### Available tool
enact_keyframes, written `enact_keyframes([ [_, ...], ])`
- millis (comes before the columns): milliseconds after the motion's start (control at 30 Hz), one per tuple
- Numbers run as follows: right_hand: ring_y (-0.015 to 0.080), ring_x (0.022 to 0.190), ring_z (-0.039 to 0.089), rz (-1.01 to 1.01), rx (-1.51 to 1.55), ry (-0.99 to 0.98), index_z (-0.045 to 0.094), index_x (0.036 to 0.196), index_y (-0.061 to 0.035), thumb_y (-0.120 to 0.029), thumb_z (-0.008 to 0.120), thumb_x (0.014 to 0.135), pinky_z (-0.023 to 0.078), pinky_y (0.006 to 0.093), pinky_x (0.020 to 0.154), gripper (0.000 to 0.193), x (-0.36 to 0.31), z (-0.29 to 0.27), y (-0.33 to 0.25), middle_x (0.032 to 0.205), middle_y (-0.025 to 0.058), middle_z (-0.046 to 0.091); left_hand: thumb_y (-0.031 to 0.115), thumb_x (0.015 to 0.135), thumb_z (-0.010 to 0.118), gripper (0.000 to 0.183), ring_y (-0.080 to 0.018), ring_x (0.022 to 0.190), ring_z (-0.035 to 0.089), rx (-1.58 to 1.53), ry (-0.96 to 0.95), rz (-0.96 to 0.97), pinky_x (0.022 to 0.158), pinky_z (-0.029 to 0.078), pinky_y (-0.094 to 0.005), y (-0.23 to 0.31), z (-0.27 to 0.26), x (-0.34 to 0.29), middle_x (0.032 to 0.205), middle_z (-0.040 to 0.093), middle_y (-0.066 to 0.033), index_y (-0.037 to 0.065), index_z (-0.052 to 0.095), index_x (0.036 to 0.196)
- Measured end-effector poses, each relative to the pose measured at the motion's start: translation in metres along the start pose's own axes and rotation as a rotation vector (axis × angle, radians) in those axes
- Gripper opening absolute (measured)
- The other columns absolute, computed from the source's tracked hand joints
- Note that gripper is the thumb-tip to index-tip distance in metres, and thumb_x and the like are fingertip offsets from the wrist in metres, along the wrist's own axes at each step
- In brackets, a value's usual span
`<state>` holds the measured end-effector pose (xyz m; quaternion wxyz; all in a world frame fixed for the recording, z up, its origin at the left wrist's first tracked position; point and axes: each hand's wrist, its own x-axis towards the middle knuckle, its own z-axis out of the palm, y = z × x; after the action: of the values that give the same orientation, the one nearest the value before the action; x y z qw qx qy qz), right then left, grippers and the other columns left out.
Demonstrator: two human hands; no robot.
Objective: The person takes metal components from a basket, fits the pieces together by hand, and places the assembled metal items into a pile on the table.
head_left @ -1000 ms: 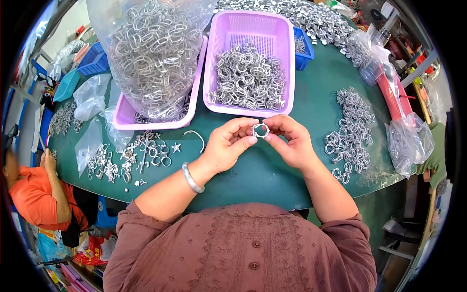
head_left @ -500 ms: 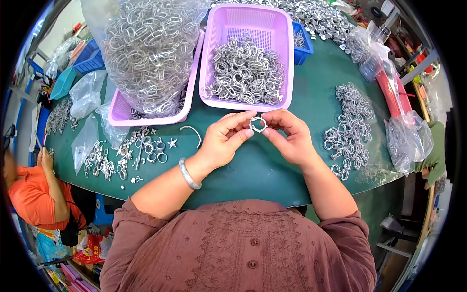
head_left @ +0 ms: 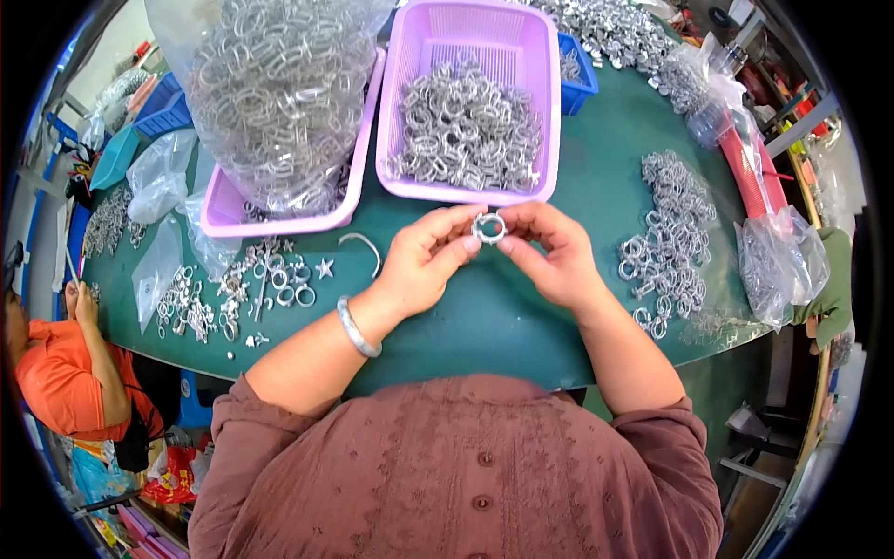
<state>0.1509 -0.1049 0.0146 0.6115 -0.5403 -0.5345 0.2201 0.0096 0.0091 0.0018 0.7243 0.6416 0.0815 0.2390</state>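
Between my two hands is a silver metal ring (head_left: 488, 229), held upright over the table just in front of the right-hand pink basket. My left hand (head_left: 430, 259), with a pale bangle on its wrist, pinches the ring's left side between thumb and fingers. On the other side my right hand (head_left: 551, 253) grips the ring's right edge the same way. Fine details of the ring are too small to make out. Many similar silver rings lie heaped in the pink basket (head_left: 384, 140) beyond my hands.
A clear bag of metal rings (head_left: 279, 112) stands in another pink basket (head_left: 279, 226). Loose rings (head_left: 666, 238) are piled at right; small metal pieces, a star (head_left: 324, 268) and a curved strip (head_left: 366, 250) lie at left. A person in orange (head_left: 70, 373) sits at far left.
The ring is turned slightly between my fingers and sits a little lower and more to the left relative to before. The whole view has shifted slightly; both hands keep their hold.
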Motion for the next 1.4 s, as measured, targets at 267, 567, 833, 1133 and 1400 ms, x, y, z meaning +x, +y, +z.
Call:
enact_keyframes([
  [267,0.0104,0.073,0.056,0.027,-0.067,-0.023,0.055,0.094,0.0,-0.001,0.059,0.077,0.045,0.0234,0.064,0.018,0.0012,-0.002,-0.0028,0.085,0.0052,0.058,0.009,0.085,0.051,0.029,-0.0087,0.077,0.052,0.022,-0.003,-0.035,0.068,0.044,-0.0224,0.0027,-0.0006,0.0014,0.092,0.057,-0.0025,0.001,0.05,0.113],
  [567,0.0104,0.074,0.056,0.031,-0.08,-0.035,0.055,0.095,0.0003,-0.001,0.059,0.077,0.046,0.0235,0.065,0.019,0.0022,-0.0025,-0.0044,0.086,0.0055,0.058,0.009,0.085,0.051,0.03,-0.0087,0.077,0.052,0.005,-0.018,-0.044,0.068,0.045,-0.0226,0.0011,-0.0021,0.0025,0.092,0.056,-0.0027,0.001,0.05,0.114],
  [833,0.0105,0.074,0.056,0.02,-0.07,-0.038,0.055,0.096,0.0002,-0.001,0.059,0.077,0.046,0.0234,0.065,0.02,0.0013,-0.0028,-0.0019,0.086,0.0055,0.058,0.009,0.085,0.052,0.029,-0.0085,0.078,0.052,-0.002,-0.015,-0.037,0.069,0.044,-0.0226,0.0022,-0.0022,0.0019,0.093,0.057,-0.0026,0.001,0.05,0.113],
  [1133,0.0113,0.075,0.056,0.001,-0.047,-0.024,0.055,0.097,0.0008,-0.001,0.058,0.077,0.046,0.0239,0.065,0.02,0.0017,-0.0009,-0.0045,0.086,0.0058,0.057,0.008,0.083,0.054,0.029,-0.0091,0.084,0.052,-0.024,-0.024,-0.007,0.071,0.043,-0.0229,0.003,-0.0018,0.0015,0.097,0.056,-0.0039,0.001,0.051,0.111],
  [1400,0.0116,0.073,0.056,0.033,-0.075,-0.005,0.056,0.094,0.0018,-0.002,0.057,0.078,0.045,0.0239,0.064,0.016,0.0001,-0.0015,-0.001,0.084,0.0066,0.057,0.011,0.084,0.054,0.026,-0.0107,0.079,0.054,0.028,-0.043,-0.055,0.069,0.045,-0.0233,0.0021,-0.0037,0.0013,0.091,0.058,-0.0048,0.0,0.053,0.107],
])
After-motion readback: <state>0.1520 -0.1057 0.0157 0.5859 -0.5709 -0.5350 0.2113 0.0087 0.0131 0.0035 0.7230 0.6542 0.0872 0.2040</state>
